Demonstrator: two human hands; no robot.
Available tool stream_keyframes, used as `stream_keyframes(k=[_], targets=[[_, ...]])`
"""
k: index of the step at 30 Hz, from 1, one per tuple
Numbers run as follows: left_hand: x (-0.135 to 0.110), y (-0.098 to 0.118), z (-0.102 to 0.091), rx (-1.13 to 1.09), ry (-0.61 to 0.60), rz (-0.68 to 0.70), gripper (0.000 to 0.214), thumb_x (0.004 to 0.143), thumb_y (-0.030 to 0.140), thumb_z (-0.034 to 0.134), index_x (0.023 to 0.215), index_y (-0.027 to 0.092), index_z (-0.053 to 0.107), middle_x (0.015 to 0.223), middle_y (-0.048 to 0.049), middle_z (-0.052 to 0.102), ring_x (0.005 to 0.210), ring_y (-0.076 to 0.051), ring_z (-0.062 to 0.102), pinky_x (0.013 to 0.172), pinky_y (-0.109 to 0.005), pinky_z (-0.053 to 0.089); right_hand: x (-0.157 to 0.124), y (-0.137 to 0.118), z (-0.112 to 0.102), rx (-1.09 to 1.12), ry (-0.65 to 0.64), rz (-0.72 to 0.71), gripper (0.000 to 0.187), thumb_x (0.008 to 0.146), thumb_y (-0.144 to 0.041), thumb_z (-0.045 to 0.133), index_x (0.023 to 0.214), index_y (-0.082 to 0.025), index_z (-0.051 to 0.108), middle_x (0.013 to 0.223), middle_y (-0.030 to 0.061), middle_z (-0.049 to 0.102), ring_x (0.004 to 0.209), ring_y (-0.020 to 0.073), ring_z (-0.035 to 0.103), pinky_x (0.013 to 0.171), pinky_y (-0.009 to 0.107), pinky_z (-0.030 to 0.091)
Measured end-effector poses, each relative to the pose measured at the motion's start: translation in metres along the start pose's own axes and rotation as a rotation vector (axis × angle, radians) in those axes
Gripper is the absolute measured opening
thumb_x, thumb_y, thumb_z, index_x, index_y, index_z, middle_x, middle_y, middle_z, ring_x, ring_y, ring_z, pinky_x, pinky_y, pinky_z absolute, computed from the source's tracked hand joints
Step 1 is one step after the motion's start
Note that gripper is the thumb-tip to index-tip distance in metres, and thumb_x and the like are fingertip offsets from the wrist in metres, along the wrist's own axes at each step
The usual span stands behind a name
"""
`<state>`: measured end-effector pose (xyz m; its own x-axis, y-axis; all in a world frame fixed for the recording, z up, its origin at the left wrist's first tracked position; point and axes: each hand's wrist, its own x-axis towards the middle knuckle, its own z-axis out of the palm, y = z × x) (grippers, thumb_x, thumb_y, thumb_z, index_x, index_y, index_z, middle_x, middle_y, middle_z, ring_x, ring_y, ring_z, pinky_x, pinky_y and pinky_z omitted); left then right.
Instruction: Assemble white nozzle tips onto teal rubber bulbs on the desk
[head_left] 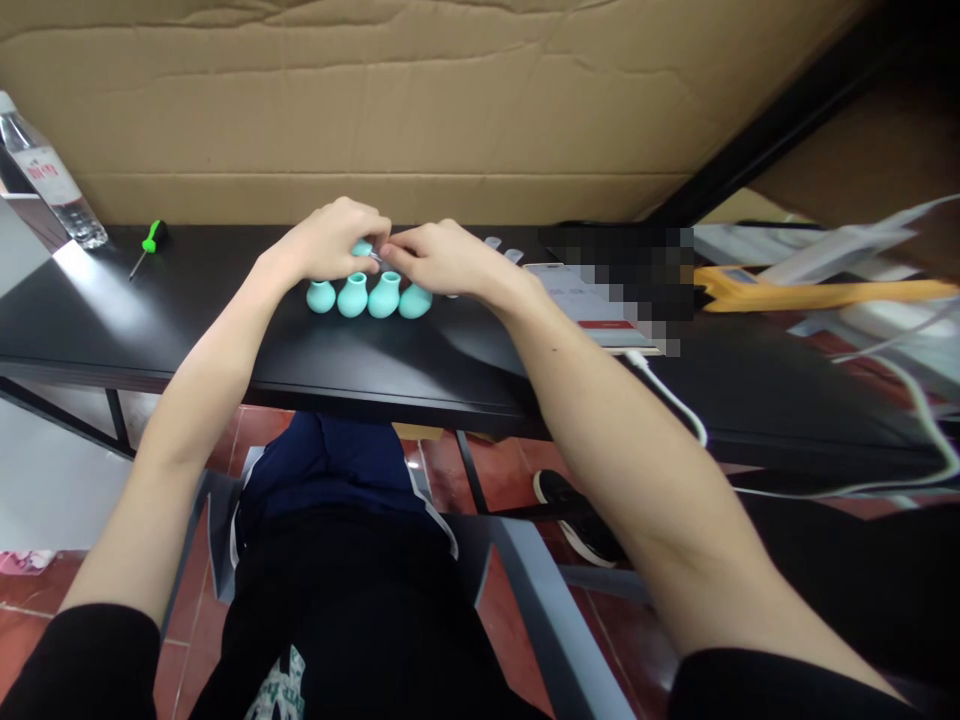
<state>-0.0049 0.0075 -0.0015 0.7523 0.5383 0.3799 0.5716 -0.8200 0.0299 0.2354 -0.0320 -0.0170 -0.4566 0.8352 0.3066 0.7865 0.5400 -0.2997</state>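
Four smooth, round-bellied teal bulbs [384, 296] sit in a row on our black table [360, 365]; beyond, our left hand [341, 240] closes on a fifth bulb [361, 248]. Our right hand [429, 256], fingertips bunched, meets one clear piece [377, 261]; whether it grips, we cannot tell. Creased cardboard [375, 120] stands behind.

The bulbs [352, 298] just nearer than the fingers [403, 244] are mint green; the half-hidden piece [361, 248] they hold seems mint too. The worktop [360, 370] is black, the cardboard [360, 130] beyond them tan, the screwdriver handle [151, 241] to their left bright green.
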Motion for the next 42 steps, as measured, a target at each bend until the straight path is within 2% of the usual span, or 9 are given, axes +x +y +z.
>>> stream_keyframes(k=[9,15,19,23,27,30,34,38,42], targets=[[0.000,0.001,0.000,-0.011,-0.009,-0.010,0.026,0.096,0.034,0.078,0.117,0.028,0.092,0.109,-0.0059,0.087,0.115,-0.032,0.081,0.094,-0.041,0.057,-0.002,-0.002,-0.004,0.001,-0.022,-0.006,0.042,0.119,-0.049,0.062,0.111,-0.021,0.092,0.098,0.0116,0.093,0.100,0.0373,0.087,0.093,0.043,0.062],[0.002,0.001,0.001,0.016,-0.074,-0.047,0.031,0.095,0.032,0.079,0.122,0.032,0.094,0.110,-0.0045,0.089,0.116,-0.033,0.081,0.095,-0.041,0.056,-0.001,0.005,0.001,-0.020,-0.036,0.014,0.042,0.120,-0.047,0.060,0.114,-0.020,0.092,0.102,0.0113,0.093,0.103,0.0374,0.087,0.094,0.044,0.061],[0.004,0.000,0.003,-0.004,-0.075,-0.052,0.023,0.094,0.034,0.082,0.114,0.032,0.095,0.102,-0.0045,0.088,0.108,-0.033,0.081,0.091,-0.042,0.056,-0.002,0.011,0.000,-0.035,-0.057,0.010,0.039,0.120,-0.046,0.062,0.116,-0.020,0.091,0.107,0.0119,0.093,0.103,0.0371,0.086,0.096,0.045,0.062],[0.005,0.002,0.004,-0.027,-0.048,-0.044,0.019,0.093,0.035,0.085,0.110,0.032,0.094,0.099,-0.0035,0.088,0.105,-0.032,0.082,0.089,-0.042,0.055,-0.005,0.007,-0.005,-0.037,-0.101,0.019,0.038,0.122,-0.043,0.059,0.114,-0.021,0.089,0.105,0.0107,0.091,0.101,0.0354,0.086,0.098,0.046,0.063],[0.004,0.012,0.000,0.012,-0.060,-0.062,0.023,0.094,0.032,0.081,0.114,0.029,0.092,0.108,-0.0031,0.090,0.109,-0.031,0.082,0.090,-0.040,0.055,-0.007,-0.001,-0.009,-0.076,-0.120,0.027,0.040,0.121,-0.039,0.056,0.113,-0.019,0.090,0.106,0.0130,0.091,0.100,0.0346,0.086,0.097,0.045,0.062],[0.001,0.014,-0.003,0.013,-0.067,-0.071,0.024,0.096,0.031,0.078,0.115,0.029,0.092,0.110,-0.0038,0.091,0.110,-0.030,0.083,0.090,-0.040,0.055,-0.006,-0.002,-0.009,-0.075,-0.094,0.009,0.040,0.120,-0.037,0.056,0.114,-0.018,0.091,0.111,0.0149,0.093,0.105,0.0361,0.086,0.098,0.045,0.062],[-0.001,0.005,-0.002,-0.034,-0.048,-0.035,0.025,0.097,0.034,0.078,0.117,0.031,0.093,0.107,-0.0035,0.091,0.110,-0.030,0.083,0.093,-0.039,0.056,-0.004,0.000,-0.005,0.006,-0.021,-0.010,0.039,0.117,-0.046,0.063,0.112,-0.022,0.093,0.099,0.0111,0.092,0.101,0.0372,0.087,0.095,0.045,0.064],[-0.002,0.000,0.000,-0.077,-0.001,-0.005,0.026,0.099,0.039,0.078,0.117,0.027,0.093,0.106,-0.0042,0.091,0.108,-0.030,0.084,0.097,-0.039,0.057,-0.004,0.002,-0.003,0.061,0.014,0.026,0.043,0.117,-0.053,0.063,0.114,-0.022,0.093,0.093,0.0114,0.091,0.095,0.0362,0.086,0.093,0.046,0.066],[-0.005,0.002,-0.001,-0.086,0.052,-0.043,0.031,0.106,0.047,0.073,0.117,0.024,0.092,0.106,-0.0063,0.091,0.106,-0.029,0.083,0.101,-0.040,0.057,-0.002,0.002,-0.004,0.147,0.076,0.071,0.045,0.119,-0.054,0.062,0.119,-0.022,0.093,0.097,0.0137,0.092,0.097,0.0362,0.086,0.094,0.048,0.068]])
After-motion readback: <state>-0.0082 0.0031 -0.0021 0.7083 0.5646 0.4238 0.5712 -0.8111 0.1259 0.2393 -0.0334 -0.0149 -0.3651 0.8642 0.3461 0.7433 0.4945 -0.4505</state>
